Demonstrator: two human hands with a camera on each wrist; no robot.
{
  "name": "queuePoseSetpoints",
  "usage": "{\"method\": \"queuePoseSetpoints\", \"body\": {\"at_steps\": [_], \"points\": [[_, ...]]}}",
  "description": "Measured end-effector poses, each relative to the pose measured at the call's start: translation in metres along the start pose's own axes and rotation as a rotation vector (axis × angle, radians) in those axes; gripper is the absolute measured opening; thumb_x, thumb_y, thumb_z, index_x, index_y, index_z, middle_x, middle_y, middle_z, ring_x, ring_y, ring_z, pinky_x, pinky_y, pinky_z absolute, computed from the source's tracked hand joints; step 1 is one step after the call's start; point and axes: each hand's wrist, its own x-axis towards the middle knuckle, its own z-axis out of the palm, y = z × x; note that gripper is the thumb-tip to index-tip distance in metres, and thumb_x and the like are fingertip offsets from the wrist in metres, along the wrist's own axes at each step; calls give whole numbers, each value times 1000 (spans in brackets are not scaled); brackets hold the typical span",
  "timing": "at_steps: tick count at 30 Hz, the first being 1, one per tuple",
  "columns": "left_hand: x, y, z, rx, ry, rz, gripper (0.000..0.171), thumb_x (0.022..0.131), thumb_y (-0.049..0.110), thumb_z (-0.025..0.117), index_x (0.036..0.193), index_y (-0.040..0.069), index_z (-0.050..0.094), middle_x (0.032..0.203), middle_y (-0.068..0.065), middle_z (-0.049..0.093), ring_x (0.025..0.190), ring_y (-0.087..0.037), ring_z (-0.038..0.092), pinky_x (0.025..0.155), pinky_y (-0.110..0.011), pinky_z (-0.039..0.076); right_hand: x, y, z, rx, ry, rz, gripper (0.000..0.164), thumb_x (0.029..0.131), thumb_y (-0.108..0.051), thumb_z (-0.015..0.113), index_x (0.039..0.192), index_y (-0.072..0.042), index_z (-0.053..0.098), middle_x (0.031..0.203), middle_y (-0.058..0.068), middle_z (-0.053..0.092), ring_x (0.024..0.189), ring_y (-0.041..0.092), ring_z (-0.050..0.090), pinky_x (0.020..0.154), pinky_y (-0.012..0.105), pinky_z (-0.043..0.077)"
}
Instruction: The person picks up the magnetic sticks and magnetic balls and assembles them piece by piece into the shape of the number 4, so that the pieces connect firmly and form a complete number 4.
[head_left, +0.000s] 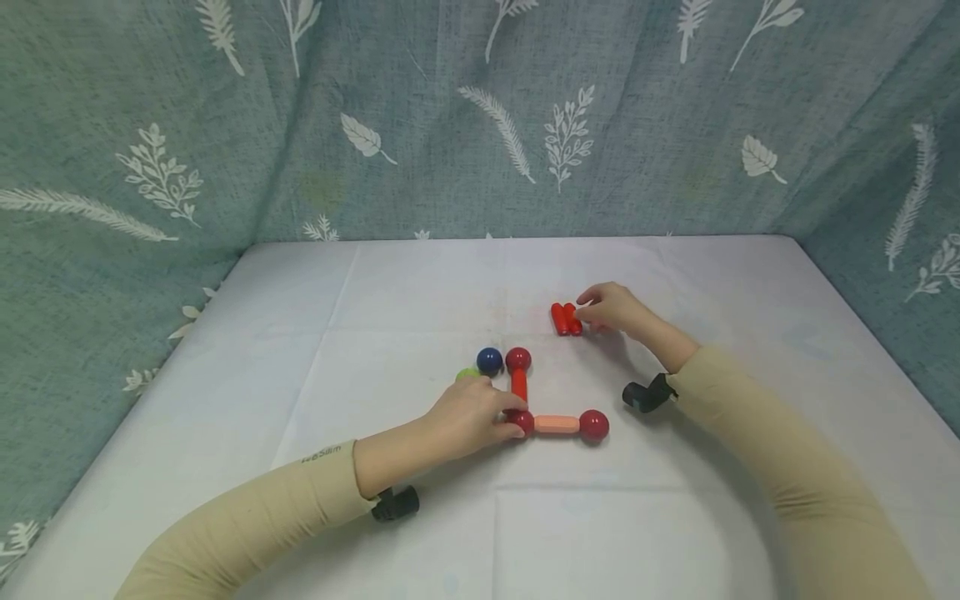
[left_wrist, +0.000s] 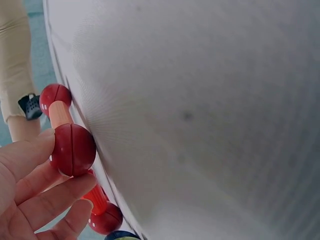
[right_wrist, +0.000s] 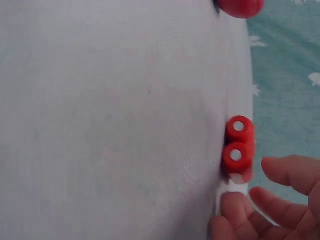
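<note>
The corner ball (head_left: 522, 423) of a red-and-orange L shape is clamped in the grip of the left hand (head_left: 467, 414). A red stick (head_left: 519, 385) is set between it and the far red ball (head_left: 518, 359); an orange stick (head_left: 557, 425) is set between it and the right-hand red ball (head_left: 594, 425). On the tabletop (head_left: 420, 292), a pair of red sticks (head_left: 560, 320) is laid just beside the right hand (head_left: 613, 308), whose grip is held apart. A blue ball (head_left: 490, 360) is placed beside the far red ball, and a green ball (head_left: 467, 373) is partly hidden by the left hand.
</note>
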Motion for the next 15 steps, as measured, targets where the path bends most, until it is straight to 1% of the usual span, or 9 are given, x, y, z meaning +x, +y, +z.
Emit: {"method": "queuePoseSetpoints", "body": {"at_steps": [4, 8, 11, 15], "points": [[0, 0, 0, -1, -6, 0, 28, 74, 31, 75, 99, 18, 72, 69, 8, 66, 64, -9, 46, 59, -20, 33, 5, -1, 5, -10, 6, 28, 41, 89, -21, 55, 125, -3, 50, 108, 15, 55, 71, 19, 53, 64, 24, 46], [0, -1, 1, -2, 1, 2, 27, 74, 31, 75, 98, 18, 72, 68, 8, 66, 65, -9, 46, 58, -20, 33, 7, -4, 6, -24, -14, 45, 44, 89, -21, 54, 128, -3, 47, 109, 15, 54, 69, 17, 52, 64, 24, 45], [0, -2, 1, -6, 4, 1, 27, 74, 31, 75, 98, 18, 72, 68, 8, 66, 65, -9, 46, 58, -20, 34, 8, -6, 5, -47, -43, 67, 47, 88, -19, 53, 131, -3, 45, 105, 14, 54, 67, 17, 52, 66, 25, 45], [1, -2, 1, -6, -2, 0, 27, 75, 32, 75, 98, 18, 72, 69, 8, 66, 65, -9, 46, 58, -20, 34, 10, -8, 4, -103, -99, 92, 48, 87, -19, 53, 132, -4, 43, 94, 11, 56, 65, 16, 53, 67, 27, 44]]}}
